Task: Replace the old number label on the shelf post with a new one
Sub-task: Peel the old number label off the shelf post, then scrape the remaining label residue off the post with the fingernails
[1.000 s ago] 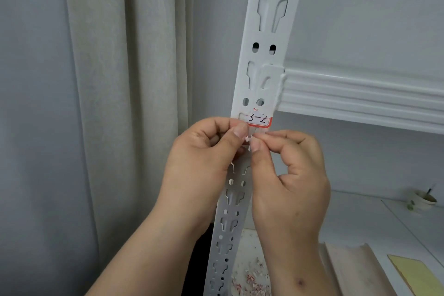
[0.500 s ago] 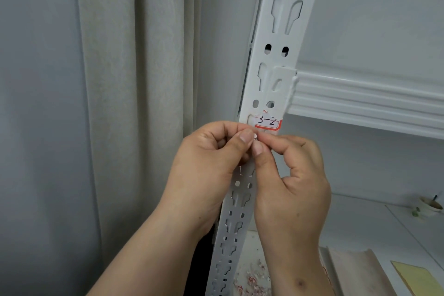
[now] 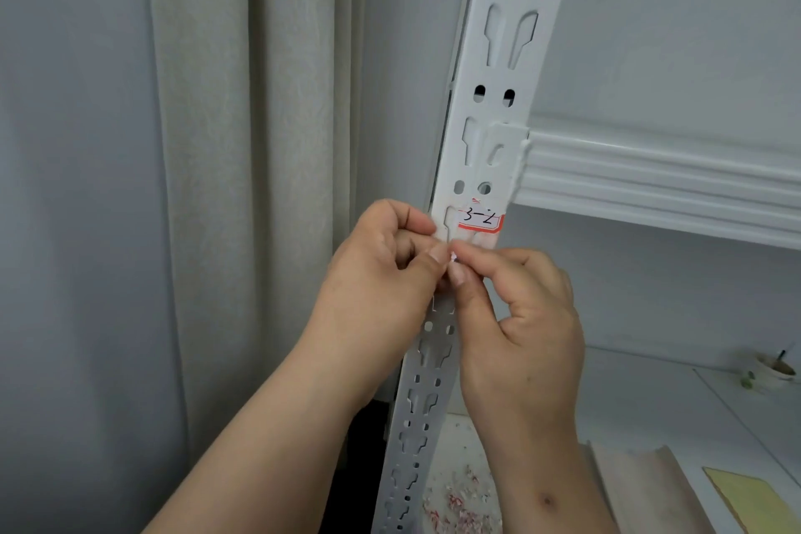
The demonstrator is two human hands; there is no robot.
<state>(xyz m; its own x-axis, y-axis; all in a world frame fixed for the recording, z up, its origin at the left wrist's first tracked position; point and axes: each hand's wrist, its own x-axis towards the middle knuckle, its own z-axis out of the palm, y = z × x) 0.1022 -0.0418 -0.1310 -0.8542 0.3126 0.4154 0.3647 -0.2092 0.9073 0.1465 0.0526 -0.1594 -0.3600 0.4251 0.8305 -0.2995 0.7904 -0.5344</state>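
Observation:
A white slotted shelf post (image 3: 498, 108) runs up the middle of the head view. A torn white label with a red edge, marked "3-2" (image 3: 480, 221), sticks to the post just under the shelf beam. My left hand (image 3: 381, 273) and my right hand (image 3: 524, 308) meet just below the label, in front of the post. Their thumbs and forefingers pinch together on a tiny white-and-red label scrap (image 3: 453, 257). I cannot tell which hand holds the scrap. The other fingers are curled in.
A white shelf beam (image 3: 659, 178) runs right from the post. A grey curtain (image 3: 242, 186) hangs at left. On the lower shelf lie torn label bits (image 3: 459, 499), a beige board (image 3: 641, 486), a yellow pad (image 3: 754, 503) and a small pot (image 3: 776, 373).
The view has shifted, so the post and label sit further right in the frame. Both hands stay pinched together just below the label, a little lower relative to it.

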